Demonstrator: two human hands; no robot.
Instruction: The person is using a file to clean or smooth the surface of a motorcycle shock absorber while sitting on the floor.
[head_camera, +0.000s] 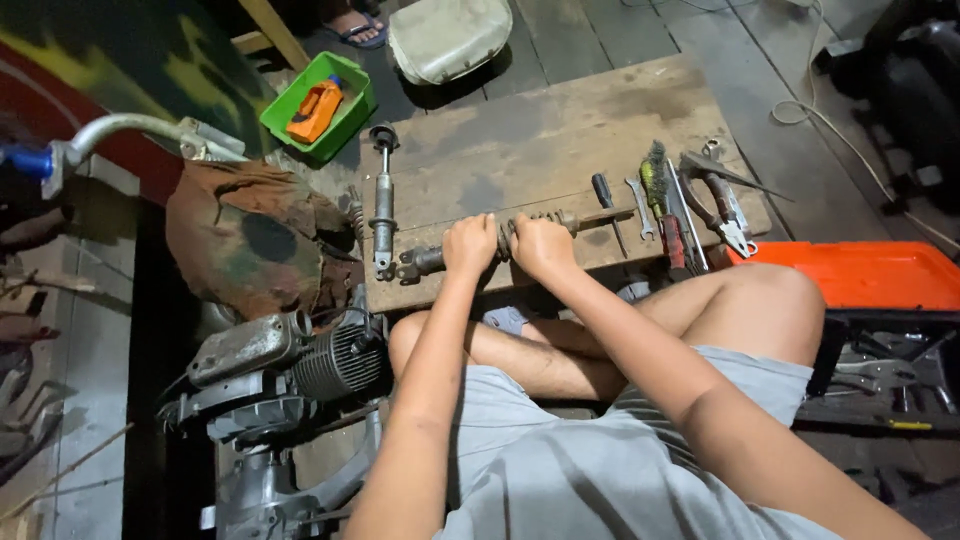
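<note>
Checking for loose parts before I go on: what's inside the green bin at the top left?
The green bin holds an orange tool with a blue tip, lying diagonally. Whatever lies beneath that tool is covered.

Both my arms reach straight forward from my body, forearms bare and nearly parallel, converging a little toward the hands. My left hand (470, 245) is curled into a closed fist, knuckles up, wrist straight. My right hand (541, 246) sits just beside it, almost touching, also clenched tight with the fingers wrapped under and the thumb tucked toward the left hand. My legs are folded beneath my arms, bare knees out to each side.
</note>
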